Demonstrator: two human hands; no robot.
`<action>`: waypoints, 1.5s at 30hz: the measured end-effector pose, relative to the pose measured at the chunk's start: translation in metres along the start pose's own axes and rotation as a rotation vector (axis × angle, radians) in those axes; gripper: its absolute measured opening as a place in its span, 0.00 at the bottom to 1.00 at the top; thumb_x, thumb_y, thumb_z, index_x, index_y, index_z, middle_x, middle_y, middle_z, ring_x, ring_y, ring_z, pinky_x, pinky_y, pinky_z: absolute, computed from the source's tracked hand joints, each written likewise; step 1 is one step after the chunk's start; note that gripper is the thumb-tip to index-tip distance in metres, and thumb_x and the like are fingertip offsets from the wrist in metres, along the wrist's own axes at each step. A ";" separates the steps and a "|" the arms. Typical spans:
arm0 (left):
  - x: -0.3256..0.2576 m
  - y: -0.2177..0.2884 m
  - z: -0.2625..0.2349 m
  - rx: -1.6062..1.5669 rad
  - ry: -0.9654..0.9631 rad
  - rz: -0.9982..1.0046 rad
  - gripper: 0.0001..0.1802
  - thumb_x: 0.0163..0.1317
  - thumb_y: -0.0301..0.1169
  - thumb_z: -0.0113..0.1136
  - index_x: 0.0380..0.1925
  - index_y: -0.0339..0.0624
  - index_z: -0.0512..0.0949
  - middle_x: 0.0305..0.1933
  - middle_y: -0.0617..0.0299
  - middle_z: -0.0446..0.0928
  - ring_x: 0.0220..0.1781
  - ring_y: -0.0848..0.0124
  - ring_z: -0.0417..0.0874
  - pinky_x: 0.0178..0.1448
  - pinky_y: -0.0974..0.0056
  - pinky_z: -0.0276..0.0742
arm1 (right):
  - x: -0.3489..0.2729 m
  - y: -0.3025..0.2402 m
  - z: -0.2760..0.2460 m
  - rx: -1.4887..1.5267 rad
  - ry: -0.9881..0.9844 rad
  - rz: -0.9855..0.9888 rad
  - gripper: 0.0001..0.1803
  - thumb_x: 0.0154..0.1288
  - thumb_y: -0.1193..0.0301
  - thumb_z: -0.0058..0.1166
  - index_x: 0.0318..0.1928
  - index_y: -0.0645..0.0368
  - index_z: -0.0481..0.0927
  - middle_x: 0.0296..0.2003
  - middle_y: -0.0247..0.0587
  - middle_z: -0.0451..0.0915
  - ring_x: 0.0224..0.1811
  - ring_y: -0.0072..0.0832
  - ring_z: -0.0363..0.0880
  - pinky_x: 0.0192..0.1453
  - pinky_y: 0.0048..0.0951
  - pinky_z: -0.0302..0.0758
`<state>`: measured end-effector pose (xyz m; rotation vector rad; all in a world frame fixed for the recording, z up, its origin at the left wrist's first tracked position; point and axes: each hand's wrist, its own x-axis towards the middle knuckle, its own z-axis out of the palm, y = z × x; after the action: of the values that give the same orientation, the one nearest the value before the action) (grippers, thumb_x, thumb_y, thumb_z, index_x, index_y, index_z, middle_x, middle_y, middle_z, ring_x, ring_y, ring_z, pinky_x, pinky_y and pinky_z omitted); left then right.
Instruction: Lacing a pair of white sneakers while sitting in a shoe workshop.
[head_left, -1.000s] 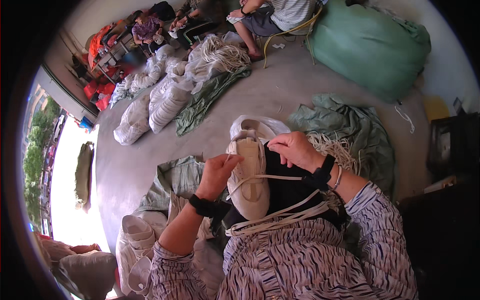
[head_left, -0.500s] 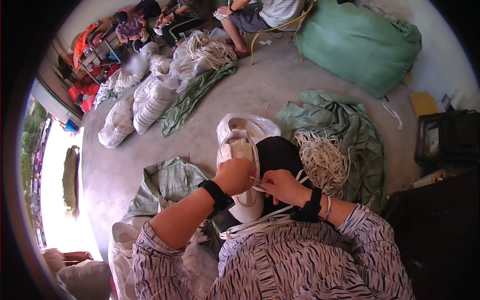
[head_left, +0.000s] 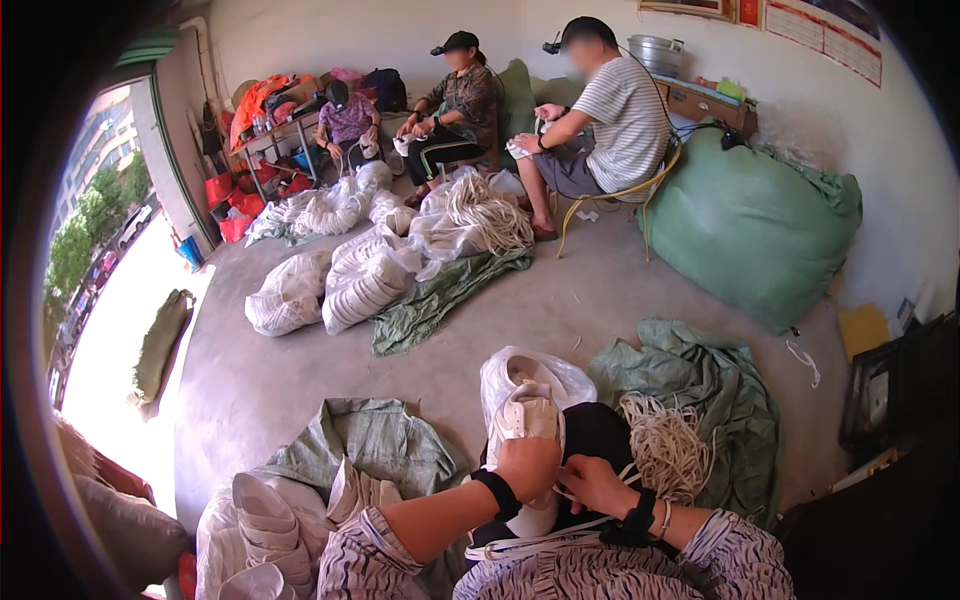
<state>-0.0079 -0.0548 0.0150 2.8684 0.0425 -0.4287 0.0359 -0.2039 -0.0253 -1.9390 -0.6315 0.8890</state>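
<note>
Above the grey floor, the hands partly hide a pale shoe.

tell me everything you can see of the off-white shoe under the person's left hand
The off-white, leather-looking shoe lies with its toe end toward the person and its tongue end away, top side up. A pale panel shows at the tongue end. The person's left hand lies across its middle, hiding much of the lacing area, so how far it is laced cannot be told. The right hand is close by its right side. What supports it is hidden.
</note>
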 end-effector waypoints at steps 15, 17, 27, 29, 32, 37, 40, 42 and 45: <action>-0.012 -0.010 0.033 -0.302 0.292 0.062 0.09 0.53 0.34 0.54 0.31 0.41 0.78 0.25 0.50 0.79 0.30 0.52 0.82 0.33 0.51 0.75 | 0.019 0.015 -0.004 0.260 -0.058 0.044 0.09 0.62 0.69 0.51 0.35 0.64 0.76 0.25 0.40 0.79 0.20 0.28 0.78 0.16 0.24 0.67; -0.005 -0.013 0.044 -0.248 0.235 0.046 0.12 0.52 0.36 0.55 0.34 0.42 0.78 0.31 0.48 0.79 0.35 0.52 0.81 0.40 0.51 0.75 | 0.013 0.006 -0.007 -0.688 0.134 -0.551 0.11 0.56 0.66 0.57 0.36 0.59 0.75 0.25 0.42 0.78 0.26 0.37 0.80 0.26 0.34 0.75; -0.017 -0.013 0.034 -0.184 0.140 0.132 0.10 0.55 0.37 0.53 0.32 0.44 0.76 0.26 0.51 0.79 0.29 0.52 0.81 0.34 0.50 0.76 | 0.028 -0.034 -0.041 -0.828 -0.147 -0.559 0.18 0.53 0.56 0.59 0.38 0.52 0.72 0.29 0.44 0.80 0.32 0.44 0.80 0.33 0.40 0.75; -0.017 -0.014 0.030 -0.190 0.116 0.136 0.10 0.55 0.37 0.53 0.33 0.45 0.77 0.27 0.51 0.79 0.30 0.52 0.82 0.35 0.50 0.76 | 0.031 -0.027 -0.043 -0.873 -0.211 -0.546 0.17 0.53 0.56 0.58 0.39 0.51 0.74 0.27 0.44 0.80 0.32 0.44 0.80 0.33 0.40 0.75; -0.016 -0.015 0.023 -0.242 0.096 0.110 0.12 0.55 0.36 0.53 0.37 0.46 0.78 0.29 0.51 0.80 0.34 0.52 0.82 0.38 0.50 0.76 | 0.030 -0.012 -0.047 -0.675 -0.198 -0.624 0.17 0.56 0.56 0.55 0.44 0.49 0.76 0.29 0.44 0.81 0.32 0.42 0.80 0.35 0.40 0.76; 0.002 -0.008 0.007 -0.163 -0.031 -0.074 0.12 0.55 0.37 0.55 0.35 0.44 0.81 0.33 0.50 0.80 0.39 0.52 0.82 0.41 0.52 0.77 | 0.032 -0.007 -0.046 -0.704 -0.157 -0.683 0.20 0.56 0.58 0.56 0.47 0.51 0.73 0.29 0.43 0.81 0.29 0.42 0.80 0.32 0.39 0.76; 0.010 -0.002 0.003 -0.138 -0.025 -0.037 0.11 0.54 0.36 0.56 0.33 0.43 0.81 0.34 0.49 0.80 0.39 0.52 0.82 0.41 0.52 0.77 | 0.032 0.000 -0.047 -0.760 -0.132 -0.697 0.19 0.54 0.60 0.57 0.45 0.52 0.73 0.27 0.42 0.81 0.26 0.42 0.80 0.29 0.39 0.76; 0.015 0.000 0.000 -0.016 -0.042 0.053 0.10 0.53 0.35 0.57 0.33 0.44 0.81 0.31 0.52 0.81 0.38 0.55 0.83 0.39 0.54 0.77 | 0.032 0.003 -0.045 -0.724 -0.032 -0.776 0.20 0.52 0.57 0.60 0.41 0.53 0.74 0.21 0.44 0.78 0.23 0.44 0.78 0.28 0.40 0.74; 0.028 -0.002 -0.027 -0.031 -0.419 0.080 0.10 0.53 0.34 0.56 0.34 0.44 0.81 0.24 0.57 0.81 0.35 0.61 0.84 0.38 0.57 0.77 | 0.035 0.008 -0.035 -0.728 0.003 -0.718 0.21 0.50 0.56 0.61 0.42 0.52 0.74 0.22 0.42 0.79 0.24 0.42 0.79 0.28 0.39 0.75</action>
<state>0.0266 -0.0460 0.0316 2.6772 -0.1372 -0.9890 0.0855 -0.2003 -0.0318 -2.0524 -1.6852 0.1941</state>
